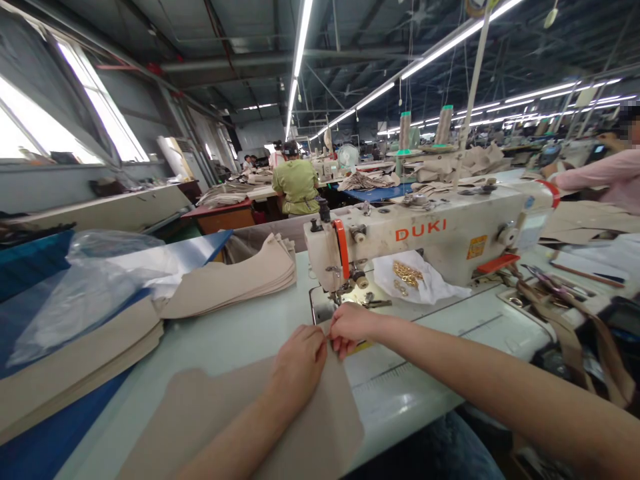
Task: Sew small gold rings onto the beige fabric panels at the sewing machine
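A large beige fabric panel (220, 400) lies flat on the pale sewing table, its upper corner close to the needle area of a white sewing machine (380, 233). My left hand (300, 360) rests over the panel, fingers curled and pinching at its upper edge. Touching those fingertips, my right hand (350, 327) is closed in a pinch at the same corner, just in front of the presser foot (337, 295). The fingers hide exactly what lies between them. Behind the hands, gold-coloured metal rings (407, 273) sit in a heap on a white cloth (443, 288).
Stacked beige panels (240, 280) lie left of the machine, with another stack (90, 360) nearer me. Clear plastic wrapping (95, 287) covers part of a blue surface. Scissors and straps (565, 313) are at the right. A person in green (296, 180) sits ahead.
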`<state>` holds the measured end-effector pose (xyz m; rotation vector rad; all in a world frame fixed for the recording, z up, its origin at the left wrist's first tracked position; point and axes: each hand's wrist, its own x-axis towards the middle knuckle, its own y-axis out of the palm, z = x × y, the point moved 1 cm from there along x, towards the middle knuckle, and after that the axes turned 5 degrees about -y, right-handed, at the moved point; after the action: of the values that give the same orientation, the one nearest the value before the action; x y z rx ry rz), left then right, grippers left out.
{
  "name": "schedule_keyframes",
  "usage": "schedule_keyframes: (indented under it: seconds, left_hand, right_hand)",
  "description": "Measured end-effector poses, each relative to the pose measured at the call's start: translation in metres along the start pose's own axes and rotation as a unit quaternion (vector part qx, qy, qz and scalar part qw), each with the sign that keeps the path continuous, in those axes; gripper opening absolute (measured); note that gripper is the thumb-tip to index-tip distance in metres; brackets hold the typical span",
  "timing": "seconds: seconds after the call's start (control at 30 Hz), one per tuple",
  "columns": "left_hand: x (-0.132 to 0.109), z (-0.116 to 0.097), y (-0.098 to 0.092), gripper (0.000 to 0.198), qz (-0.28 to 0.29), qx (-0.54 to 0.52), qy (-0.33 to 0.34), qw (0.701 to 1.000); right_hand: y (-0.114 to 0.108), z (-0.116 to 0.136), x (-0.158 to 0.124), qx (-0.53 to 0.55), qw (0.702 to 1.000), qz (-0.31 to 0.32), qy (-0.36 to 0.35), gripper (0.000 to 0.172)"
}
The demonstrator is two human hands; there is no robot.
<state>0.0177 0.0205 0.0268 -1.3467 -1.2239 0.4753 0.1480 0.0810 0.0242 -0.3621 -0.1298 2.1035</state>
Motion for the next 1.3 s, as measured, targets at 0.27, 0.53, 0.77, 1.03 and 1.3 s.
schedule_keyframes:
  seconds: [0.27, 0.53, 0.77, 1.03, 1.3]
  left_hand:
    - [0.002, 0.002, 0.0, 0.02, -0.01, -0.021, -0.028, 0.999]
    - [0.001, 0.002, 0.0, 0.017, -0.02, -0.055, -0.044, 0.997]
    - [0.002, 0.002, 0.0, 0.016, -0.014, -0.078, -0.055, 0.995]
    - [0.003, 0.004, 0.004, 0.017, -0.009, -0.073, -0.036, 0.997]
    - [0.002, 0.006, 0.006, 0.016, -0.011, -0.081, -0.031, 0.996]
  right_hand:
    - [-0.014, -0.003, -0.021, -0.238, 0.957, -0.068, -0.153, 0.016]
    - [-0.014, -0.025, -0.04, -0.418, 0.831, -0.062, -0.362, 0.017]
    - [-0.014, -0.021, -0.043, -0.46, 0.791, -0.066, -0.398, 0.018]
    - [-0.016, -0.018, -0.045, -0.466, 0.787, -0.048, -0.401, 0.017]
    - [-0.031, -0.009, -0.072, -0.58, 0.687, 0.057, -0.433, 0.014]
